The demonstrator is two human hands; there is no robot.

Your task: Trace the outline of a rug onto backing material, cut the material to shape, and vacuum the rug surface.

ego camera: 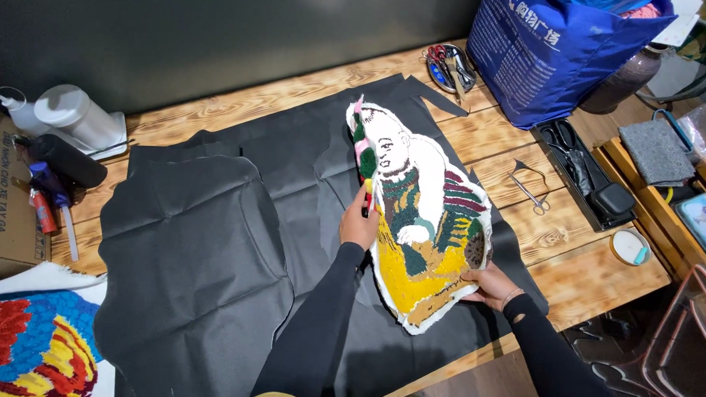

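— What do you get from the head view?

— I see the tufted rug piece lying on the black fabric sheet that covers the wooden table. The left hand is closed around a small red and yellow tool, a marker or cutter, I can't tell which, held at the piece's left edge. The right hand pinches the lower right rim, fingers curled under it.

— How far along?

— I judge the tufting done: the figure in white, green, yellow and maroon is filled in, with a white border all round. The black sheet under it shows no cut matching the outline, so backing looks still ahead.

— Anything else?

— Scissors in a tray, well apart to the right.
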